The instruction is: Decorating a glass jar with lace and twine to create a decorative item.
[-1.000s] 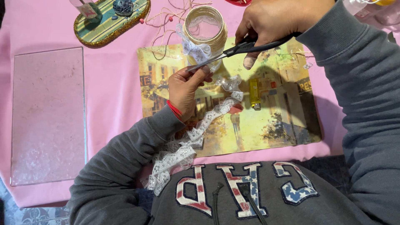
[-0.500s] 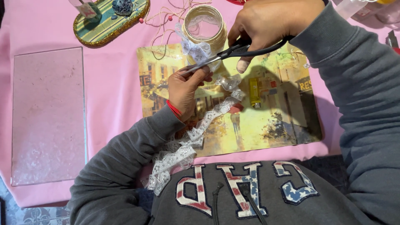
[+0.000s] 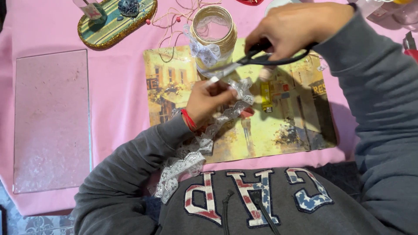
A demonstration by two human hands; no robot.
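Observation:
My left hand (image 3: pixel 208 101) pinches one end of a white lace ribbon (image 3: pixel 197 147) that trails down across the placemat to my grey sweatshirt. My right hand (image 3: pixel 296 27) grips black-handled scissors (image 3: pixel 252 61), whose blades point left and meet the lace just above my left fingers. Behind the blades stands a glass jar (image 3: pixel 214 31) wrapped in twine with a white lace bow on its front. A yellow lighter (image 3: pixel 265 96) lies on the placemat just right of the lace.
A painted street-scene placemat (image 3: pixel 296 130) lies on a pink tablecloth (image 3: pixel 117 95). A clear glass pane (image 3: pixel 50 119) rests at the left. A glitter-edged striped oval tray (image 3: pixel 114 24) with small items sits at the back left, thin string beside it.
The scissors have swung slightly, their tips now at the lace above my left fingers. My left hand has kept its hold on the lace.

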